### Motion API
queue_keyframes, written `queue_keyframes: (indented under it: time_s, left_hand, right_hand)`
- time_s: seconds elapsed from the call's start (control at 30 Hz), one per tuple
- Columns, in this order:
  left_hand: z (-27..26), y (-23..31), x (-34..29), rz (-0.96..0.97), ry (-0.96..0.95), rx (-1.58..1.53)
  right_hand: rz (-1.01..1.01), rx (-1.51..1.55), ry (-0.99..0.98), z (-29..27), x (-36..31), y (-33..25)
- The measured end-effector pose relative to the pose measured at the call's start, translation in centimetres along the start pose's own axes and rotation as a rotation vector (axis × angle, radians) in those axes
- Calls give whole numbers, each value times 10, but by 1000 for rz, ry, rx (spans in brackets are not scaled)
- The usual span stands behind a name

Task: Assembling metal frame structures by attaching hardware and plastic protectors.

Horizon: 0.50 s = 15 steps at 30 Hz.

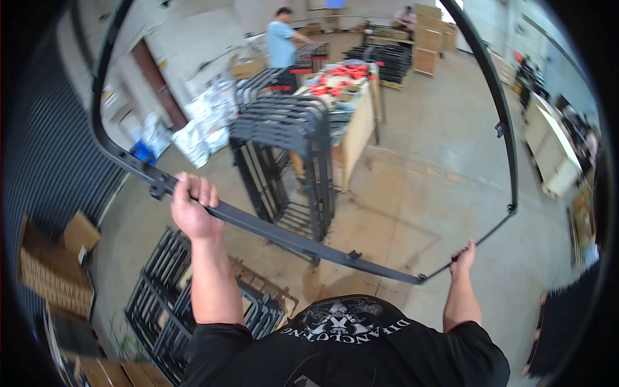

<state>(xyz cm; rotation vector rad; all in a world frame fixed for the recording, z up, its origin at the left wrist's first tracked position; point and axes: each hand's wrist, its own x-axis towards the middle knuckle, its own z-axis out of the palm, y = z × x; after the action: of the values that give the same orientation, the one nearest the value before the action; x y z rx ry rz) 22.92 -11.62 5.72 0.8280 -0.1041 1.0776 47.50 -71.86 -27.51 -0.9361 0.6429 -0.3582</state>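
A large black metal frame (284, 238) with rounded corners and small brackets is held up in front of me, its far end running out of the picture at the top. My left hand (195, 209) is closed round the near tube, close to a bracket at the left corner. On the right, my right hand (463, 259) grips the thinner side bar between two joints. The frame hangs tilted in the air, above the floor.
Ahead stands a row of upright black frames (319, 161), beside a worktable (356, 140) bearing red parts. More black frames (151, 290) lie stacked low at left. A person in light blue (281, 46) works behind. Cardboard boxes (55, 277) stand far left; a pale cabinet (548, 145) stands right.
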Motion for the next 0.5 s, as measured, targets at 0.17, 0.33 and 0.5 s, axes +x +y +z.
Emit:
queue_keyframes:
  time_s: [0.17, 0.33, 0.5]
  left_hand:
    - [164, -42, 17, 8, -366, 36]
    - [226, -88, 38, -67, -538, 106]
    - [275, -148, 57, -73, -636, 47]
  right_hand:
    - [315, -17, -105, -38, 25, 46]
    - [474, -38, -81, -29, 25, 103]
    - [529, -314, -248, 22, 94, 50]
